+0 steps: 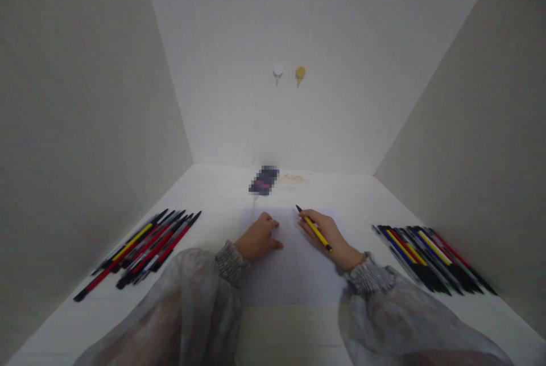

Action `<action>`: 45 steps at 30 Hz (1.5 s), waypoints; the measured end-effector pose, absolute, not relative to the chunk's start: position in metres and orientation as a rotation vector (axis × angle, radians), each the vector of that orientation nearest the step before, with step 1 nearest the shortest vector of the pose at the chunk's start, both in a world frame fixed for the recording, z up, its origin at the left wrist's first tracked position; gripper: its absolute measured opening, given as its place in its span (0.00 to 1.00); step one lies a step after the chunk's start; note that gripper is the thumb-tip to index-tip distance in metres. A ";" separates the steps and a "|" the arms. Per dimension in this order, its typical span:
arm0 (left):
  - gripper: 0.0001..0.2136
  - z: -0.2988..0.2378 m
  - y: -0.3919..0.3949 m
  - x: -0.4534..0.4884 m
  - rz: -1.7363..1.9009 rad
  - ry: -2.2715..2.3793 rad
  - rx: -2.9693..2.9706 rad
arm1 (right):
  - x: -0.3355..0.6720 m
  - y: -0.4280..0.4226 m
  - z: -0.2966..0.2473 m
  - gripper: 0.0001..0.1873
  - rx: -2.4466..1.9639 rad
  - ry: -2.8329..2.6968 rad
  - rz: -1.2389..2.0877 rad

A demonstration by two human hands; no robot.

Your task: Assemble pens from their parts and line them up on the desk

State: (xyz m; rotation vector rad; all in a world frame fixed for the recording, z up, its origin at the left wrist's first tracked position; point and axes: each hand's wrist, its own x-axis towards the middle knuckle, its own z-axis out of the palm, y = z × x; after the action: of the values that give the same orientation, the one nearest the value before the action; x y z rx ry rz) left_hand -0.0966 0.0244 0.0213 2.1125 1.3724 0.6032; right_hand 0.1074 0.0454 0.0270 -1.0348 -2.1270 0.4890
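A yellow pen [316, 231] with black ends is held slantwise in my right hand [330, 235], over the right half of a white sheet of paper [294, 280]. Its pointed black end is up and to the left, near the sheet's far edge. My left hand [257, 237] rests at the left part of the sheet, thumb apart from the bent fingers and nothing visible between them. Something small and orange shows at its fingers, too small to name. I cannot make out any marks on the paper.
Several red, black and yellow pens [162, 239] lie on the table at left. Another row of pens [426, 258] lies at right. A dark pixelated object [264, 180] is beyond the paper. Two hooks, white [278, 70] and yellow [301, 72], are on the back wall.
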 end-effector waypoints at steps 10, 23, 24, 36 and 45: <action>0.21 0.021 0.024 -0.097 0.634 1.344 2.116 | 0.135 0.038 0.042 0.14 -1.184 -2.009 0.666; 0.20 0.023 0.022 -0.096 0.649 1.342 2.135 | 0.142 0.025 0.049 0.19 -0.787 -1.225 1.347; 0.20 0.022 0.022 -0.097 0.650 1.336 2.133 | 0.140 0.026 0.050 0.20 -0.794 -1.231 1.333; 0.20 0.018 0.024 -0.099 0.681 1.315 2.127 | 0.130 0.040 0.054 0.17 -0.768 -1.224 1.333; 0.19 0.019 0.022 -0.098 0.688 1.320 2.107 | 0.135 0.048 0.076 0.30 -0.804 -1.194 1.439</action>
State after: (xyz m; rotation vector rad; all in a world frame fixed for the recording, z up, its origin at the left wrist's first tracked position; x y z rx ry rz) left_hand -0.0983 0.0224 0.0186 2.1075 1.3205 0.6880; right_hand 0.1347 0.0482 0.0760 -0.8041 -1.1938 1.4392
